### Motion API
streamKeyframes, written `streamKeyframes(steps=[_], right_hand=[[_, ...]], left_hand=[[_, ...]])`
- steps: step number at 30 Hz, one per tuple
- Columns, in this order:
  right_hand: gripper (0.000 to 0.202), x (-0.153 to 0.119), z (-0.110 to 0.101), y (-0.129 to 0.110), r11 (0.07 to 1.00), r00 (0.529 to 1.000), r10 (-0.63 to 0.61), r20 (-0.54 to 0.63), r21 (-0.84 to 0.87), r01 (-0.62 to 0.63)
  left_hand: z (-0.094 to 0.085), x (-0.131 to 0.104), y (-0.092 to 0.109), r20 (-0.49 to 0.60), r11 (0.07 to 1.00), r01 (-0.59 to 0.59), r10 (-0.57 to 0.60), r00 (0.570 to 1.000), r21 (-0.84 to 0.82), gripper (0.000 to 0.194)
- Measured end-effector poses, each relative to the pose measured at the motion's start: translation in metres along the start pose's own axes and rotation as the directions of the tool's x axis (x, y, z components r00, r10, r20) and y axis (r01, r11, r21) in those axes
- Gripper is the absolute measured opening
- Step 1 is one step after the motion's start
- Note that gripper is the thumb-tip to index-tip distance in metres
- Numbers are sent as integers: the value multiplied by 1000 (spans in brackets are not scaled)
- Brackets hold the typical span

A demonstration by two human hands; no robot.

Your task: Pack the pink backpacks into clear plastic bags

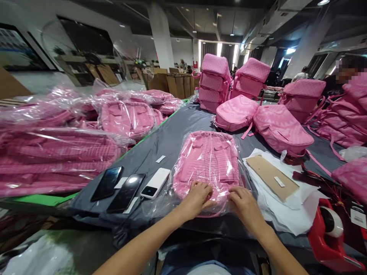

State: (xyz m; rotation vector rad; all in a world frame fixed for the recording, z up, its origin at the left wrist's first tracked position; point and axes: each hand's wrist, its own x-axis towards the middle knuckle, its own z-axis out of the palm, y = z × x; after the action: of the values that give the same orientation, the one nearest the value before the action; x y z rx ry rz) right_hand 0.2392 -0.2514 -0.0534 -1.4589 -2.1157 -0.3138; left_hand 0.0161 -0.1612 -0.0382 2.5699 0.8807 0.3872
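A pink backpack (210,158) lies flat on the dark table cover in front of me, inside a clear plastic bag (160,206). My left hand (198,196) rests on its near end, the curled fingers gripping the plastic. To the right, my right hand (243,200) pinches the bag near the backpack's lower right corner. Both hands touch the plastic a short way apart. Exactly which fold each one holds is hidden under the fingers.
Left of the bag lie a white power bank (156,184) and two dark phones (126,193). White paper sheets (304,214), a brown cardboard piece (272,177) and a red tape dispenser (329,244) sit right. Bagged backpacks (57,160) fill the left; unbagged pink backpacks (282,128) stand behind.
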Motion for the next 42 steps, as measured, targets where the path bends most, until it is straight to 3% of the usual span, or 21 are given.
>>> streamKeyframes(steps=[3, 7, 13, 19, 24, 29, 31, 34, 37, 39, 40, 42], right_hand=[[6, 3, 6, 9, 1000, 995, -29, 91, -1, 29], [10, 5, 10, 16, 999, 986, 32, 166, 30, -38], [13, 8, 8, 14, 987, 982, 92, 166, 114, -112], [14, 11, 22, 16, 997, 996, 74, 39, -1, -74], [13, 11, 30, 23, 994, 992, 111, 60, -21, -110], [13, 22, 32, 15, 972, 971, 195, 136, -159, -173], [10, 27, 21, 7, 960, 985, 156, 72, -244, -134], [12, 17, -13, 3, 922, 988, 44, -149, -374, -98], [19, -17, -51, 24, 905, 937, 108, -333, -356, -231], [39, -46, -63, 46, 904, 875, 358, -325, -113, -412], [53, -58, -64, 57, 850, 816, 524, -244, 87, -520], [84, -76, -57, 72, 571, 651, 758, 38, 443, -691]], left_hand=[[0, 5, -4, 84, 990, 75, -66, 994, -116, 25], [2, 13, -7, 155, 948, 177, -139, 978, -265, 13], [10, 13, -12, 67, 923, 121, -104, 992, -364, 16], [30, 11, -18, -50, 979, 30, -40, 998, -201, 19], [38, 16, -22, -8, 987, 26, -28, 1000, -158, 16], [41, 22, -26, 20, 990, 4, -1, 1000, -138, 12], [42, 24, -28, 17, 990, 8, -6, 1000, -143, 15], [44, 24, -29, 8, 988, 33, -32, 999, -148, 18], [44, 25, -30, 5, 987, 48, -48, 999, -156, 19], [43, 25, -29, 11, 985, 42, -41, 999, -167, 18], [42, 24, -29, 17, 984, 40, -37, 999, -171, 18], [39, 23, -28, 26, 984, 40, -36, 999, -174, 19]])
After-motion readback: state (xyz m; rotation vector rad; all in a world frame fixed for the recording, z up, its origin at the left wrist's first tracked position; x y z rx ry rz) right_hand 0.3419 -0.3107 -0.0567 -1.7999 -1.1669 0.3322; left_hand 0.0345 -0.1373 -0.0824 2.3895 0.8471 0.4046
